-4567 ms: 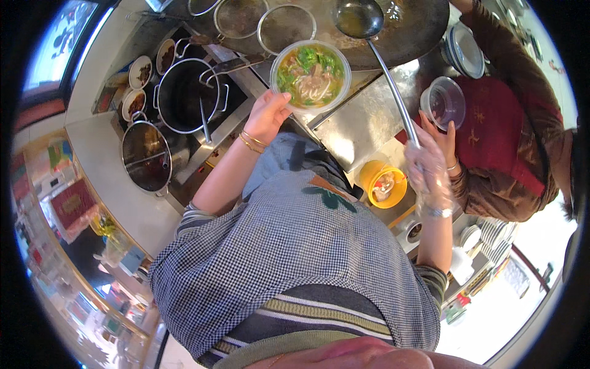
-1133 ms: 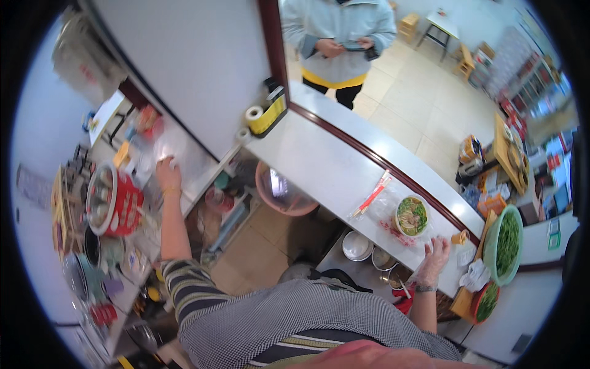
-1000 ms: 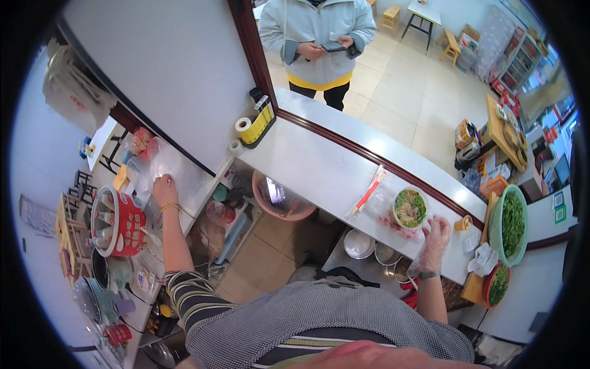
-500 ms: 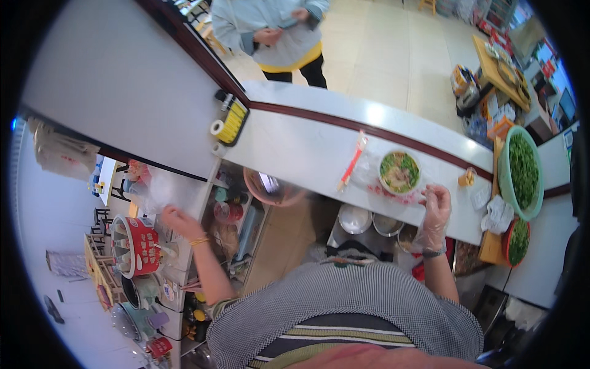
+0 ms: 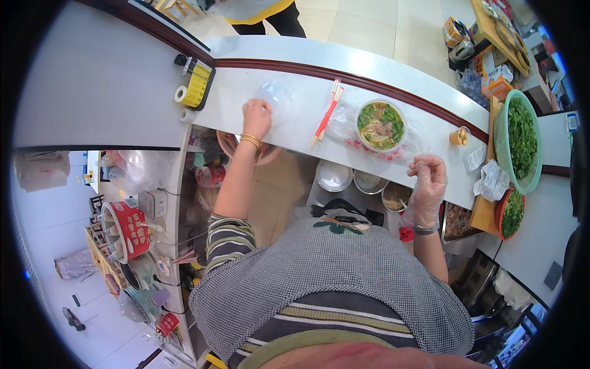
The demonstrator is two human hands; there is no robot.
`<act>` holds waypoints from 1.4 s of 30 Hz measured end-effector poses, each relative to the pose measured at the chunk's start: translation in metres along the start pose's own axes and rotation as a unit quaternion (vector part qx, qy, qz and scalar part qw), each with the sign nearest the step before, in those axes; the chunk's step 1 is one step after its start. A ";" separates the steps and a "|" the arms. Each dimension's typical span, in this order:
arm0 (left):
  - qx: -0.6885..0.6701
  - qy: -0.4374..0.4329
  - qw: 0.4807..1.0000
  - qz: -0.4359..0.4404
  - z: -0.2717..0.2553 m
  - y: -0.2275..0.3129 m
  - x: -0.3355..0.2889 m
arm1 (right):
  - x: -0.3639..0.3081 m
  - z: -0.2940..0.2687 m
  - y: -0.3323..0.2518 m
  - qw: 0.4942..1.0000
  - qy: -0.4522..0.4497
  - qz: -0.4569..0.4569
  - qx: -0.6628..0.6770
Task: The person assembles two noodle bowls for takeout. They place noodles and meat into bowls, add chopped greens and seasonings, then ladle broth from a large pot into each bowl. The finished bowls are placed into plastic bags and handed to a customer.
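Note:
Over the white counter [image 5: 246, 83], my bare left hand [image 5: 257, 118] is closed at the edge of a clear, round plastic lid [image 5: 276, 95]. A gold bracelet is on that wrist. To the right, a bowl of noodle soup [image 5: 381, 125] with meat and green leaves rests on a clear plastic bag [image 5: 421, 142] with red print. My right hand [image 5: 428, 175], in a clear glove, hovers at the counter's near edge by the bag, fingers bent together; I cannot make out anything between them. Chopsticks in a red and white wrapper [image 5: 328, 114] lie left of the bowl.
A paper cup [image 5: 459, 136] and crumpled white paper [image 5: 491, 181] lie at the right, beside a green basket of leaves [image 5: 522, 144] and a red bowl of chopped greens [image 5: 510, 214]. Metal bowls [image 5: 334, 176] stand below the counter. A yellow tape dispenser [image 5: 198, 85] is far left.
My left hand has swung from the plastic bags at the left to over the counter, bringing the clear lid. My right hand stays near the bowl. The view has shifted.

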State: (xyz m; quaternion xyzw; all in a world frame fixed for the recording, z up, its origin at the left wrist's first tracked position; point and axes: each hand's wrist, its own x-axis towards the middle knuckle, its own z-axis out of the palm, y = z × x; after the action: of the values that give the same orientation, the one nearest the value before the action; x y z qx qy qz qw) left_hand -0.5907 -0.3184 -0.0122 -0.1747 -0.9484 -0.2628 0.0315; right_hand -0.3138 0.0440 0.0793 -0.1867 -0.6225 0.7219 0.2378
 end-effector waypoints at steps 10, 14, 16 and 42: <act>-0.766 -0.214 0.599 -0.095 0.015 0.211 -0.056 | 0.026 0.006 0.009 0.991 -0.006 0.047 -0.127; -0.692 -0.233 0.640 -0.238 0.058 0.237 -0.049 | 0.072 -0.006 0.040 0.948 -0.022 0.032 -0.317; -0.568 -0.207 0.772 -0.193 0.069 0.225 -0.035 | 0.089 -0.011 0.053 0.875 -0.031 0.021 -0.483; -0.639 -0.266 0.669 -0.270 0.110 0.163 -0.029 | 0.106 0.080 0.040 0.628 -0.330 -0.125 -0.694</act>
State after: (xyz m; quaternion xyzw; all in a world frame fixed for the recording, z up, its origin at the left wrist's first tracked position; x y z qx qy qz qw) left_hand -0.5036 -0.1404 -0.0315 0.0492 -0.5224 -0.7440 -0.4136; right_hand -0.4497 0.0360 0.0552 0.0337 -0.9934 0.0536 -0.0955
